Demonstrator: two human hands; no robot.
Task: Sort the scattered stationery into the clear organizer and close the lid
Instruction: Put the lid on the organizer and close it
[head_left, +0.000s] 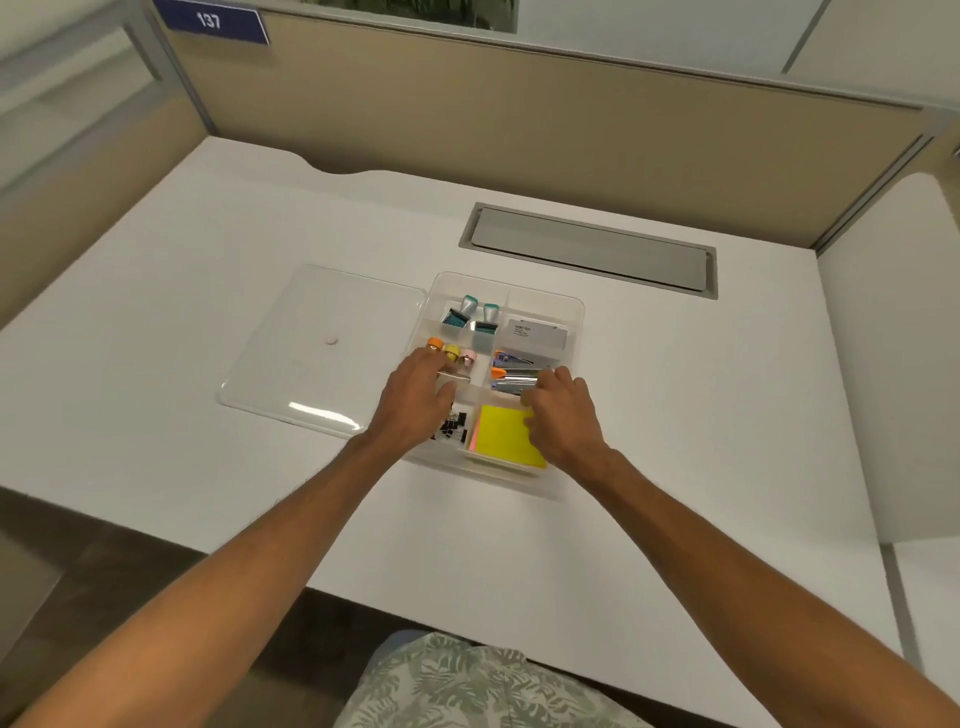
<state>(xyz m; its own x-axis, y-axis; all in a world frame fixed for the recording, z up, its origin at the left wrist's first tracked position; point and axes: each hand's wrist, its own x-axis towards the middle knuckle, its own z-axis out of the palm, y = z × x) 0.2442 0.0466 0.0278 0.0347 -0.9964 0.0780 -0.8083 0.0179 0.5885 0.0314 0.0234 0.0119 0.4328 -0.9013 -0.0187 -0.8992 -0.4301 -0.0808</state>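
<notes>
The clear organizer (574, 312) sits mid-desk, its clear lid (322, 353) lying flat to its left. Inside are two teal-topped stamps (478, 314), a white card box (537, 332), orange, yellow and pink small caps (451, 352), orange-handled staplers or staple removers (511, 371), black binder clips (453, 423) and yellow sticky notes (501, 434). My left hand (415, 400) rests over the middle-left compartment, fingers on a small silvery item (453, 375). My right hand (563, 410) is curled at the right edge of the sticky notes; whether it grips them is unclear.
White desk with a grey cable tray cover (592, 249) behind the organizer. Beige partition walls (519, 119) stand at the back and right. A small pink disc (331, 340) shows on or under the lid. The desk's front edge is near my lap.
</notes>
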